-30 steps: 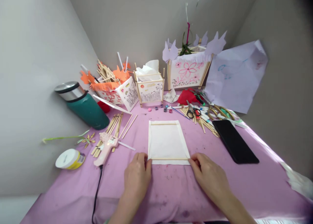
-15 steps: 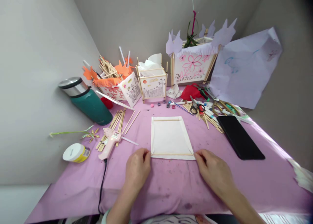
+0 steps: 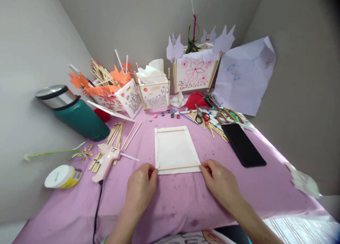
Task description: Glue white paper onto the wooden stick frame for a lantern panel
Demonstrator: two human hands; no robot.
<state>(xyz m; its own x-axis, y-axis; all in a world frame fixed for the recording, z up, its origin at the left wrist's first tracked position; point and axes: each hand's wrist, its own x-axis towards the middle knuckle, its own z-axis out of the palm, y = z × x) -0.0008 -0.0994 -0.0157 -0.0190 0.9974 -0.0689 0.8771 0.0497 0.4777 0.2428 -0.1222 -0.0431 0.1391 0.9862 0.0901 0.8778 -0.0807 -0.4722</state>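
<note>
A white paper panel [image 3: 176, 150] lies flat on the pink cloth, its side edges folded over and thin wooden sticks along its far and near ends. At its near left corner my left hand [image 3: 142, 187] pinches the edge between thumb and fingers. My right hand [image 3: 219, 182] pinches the near right corner the same way. The near stick [image 3: 179, 167] runs between the two hands, with a narrow strip of paper showing on the near side of it.
Left are a pink glue gun [image 3: 106, 160], bamboo sticks [image 3: 114, 136], a green bottle [image 3: 82, 118] and a white-lidded jar [image 3: 63, 176]. Behind stand decorated paper boxes [image 3: 155, 95]. Right are a black phone [image 3: 243, 144], scissors [image 3: 199, 118] and markers.
The whole view has shifted, so everything appears farther left. Both hands keep their pinch at the panel's near corners.
</note>
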